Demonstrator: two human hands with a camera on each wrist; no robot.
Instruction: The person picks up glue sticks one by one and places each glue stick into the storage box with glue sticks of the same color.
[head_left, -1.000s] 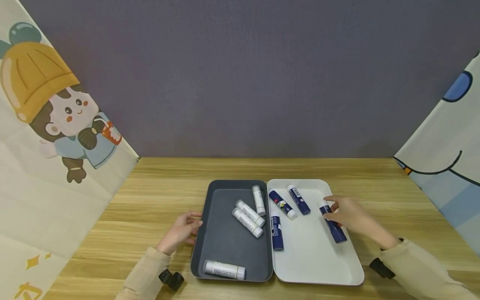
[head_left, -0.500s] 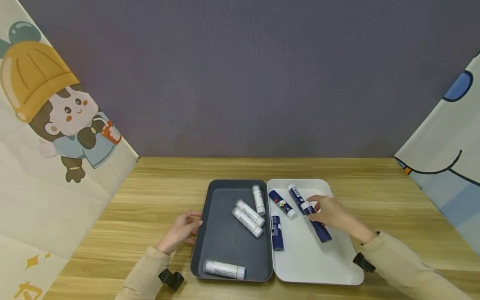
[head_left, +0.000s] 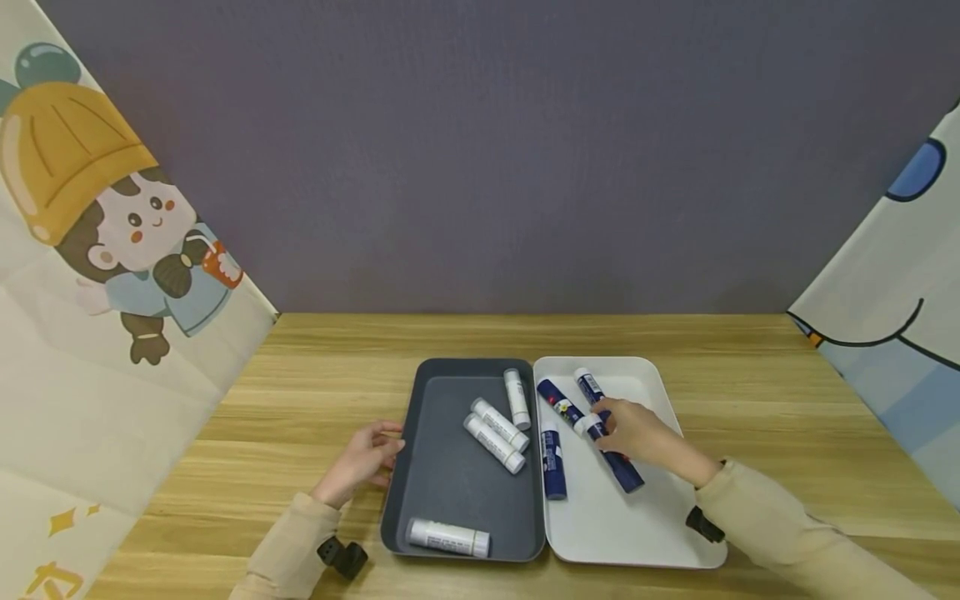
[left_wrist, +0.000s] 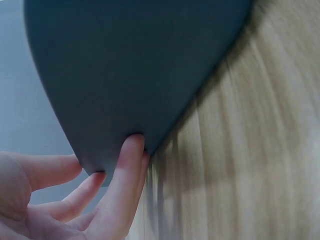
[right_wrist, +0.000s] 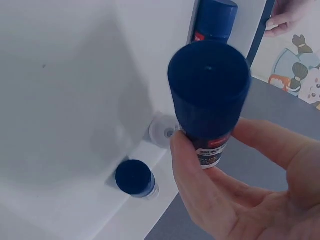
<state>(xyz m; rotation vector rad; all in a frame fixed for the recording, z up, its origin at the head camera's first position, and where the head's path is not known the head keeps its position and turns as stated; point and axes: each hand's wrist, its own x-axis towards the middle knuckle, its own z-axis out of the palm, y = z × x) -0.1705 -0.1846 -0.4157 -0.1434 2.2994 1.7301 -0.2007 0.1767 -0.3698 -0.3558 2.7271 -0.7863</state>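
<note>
My right hand (head_left: 637, 435) pinches a dark blue glue stick (head_left: 622, 470) with a white end, held above the white tray (head_left: 607, 533). In the right wrist view, thumb and fingers are around this tube, and its blue end faces the camera. Lying in the same tray are several blue glue sticks, one (head_left: 553, 468) by the left wall and one (head_left: 555, 397) partly overlapped by the held tube's white end. At the dark grey tray (head_left: 442, 475), my left hand (head_left: 366, 457) touches the left side. The left wrist view has its extended fingertips against the tray's outer wall.
Several white glue sticks lie in the grey tray: a group near its right wall, including one (head_left: 517, 400), and one (head_left: 450, 539) along the front. The two trays stand side by side on a wooden table (head_left: 300, 375). A dark grey panel (head_left: 525, 167) rises behind.
My right hand has carried the blue glue stick leftward across the white tray, from near its right wall toward the other blue sticks. The left hand has stayed at the grey tray.
</note>
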